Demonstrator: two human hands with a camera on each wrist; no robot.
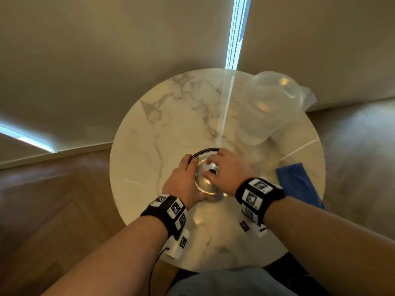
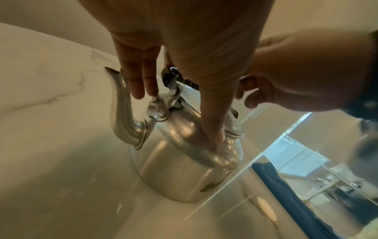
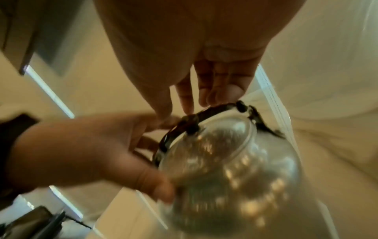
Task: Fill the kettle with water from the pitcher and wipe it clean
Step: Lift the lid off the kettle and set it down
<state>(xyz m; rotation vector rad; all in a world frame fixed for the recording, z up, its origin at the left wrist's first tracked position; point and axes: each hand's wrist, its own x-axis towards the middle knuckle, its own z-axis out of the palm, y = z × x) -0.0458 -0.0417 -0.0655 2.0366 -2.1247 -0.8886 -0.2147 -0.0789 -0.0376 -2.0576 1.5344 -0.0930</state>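
- Kettle of dull silver metal, round-bodied with a curved spout [image 2: 184, 161], stands upright near the middle of our round white marble table [image 1: 149, 129], slightly toward six o'clock.
- Our left hand [image 1: 181, 180] is at the kettle's nine o'clock side: thumb pressed straight against the shoulder, other fingers [image 2: 143, 77] extended downward by the spout hinge, nothing wrapped or pinched as far as we can see.
- Our right hand [image 1: 226, 169] lies over the top from three o'clock, fingers bent down around the lid area; whether they actually grip the knob we cannot tell, since the right wrist view is blurred.
- The thin black arched handle [image 1: 205, 151] is tipped toward twelve o'clock, with our right fingertips [image 3: 204, 98] just at it.
- A clear plastic pitcher with water in it [image 1: 265, 107] stands at about two o'clock on the table, well apart from the kettle.
- A folded blue cloth [image 1: 297, 182] lies at the four o'clock edge, partly overhanging the rim.
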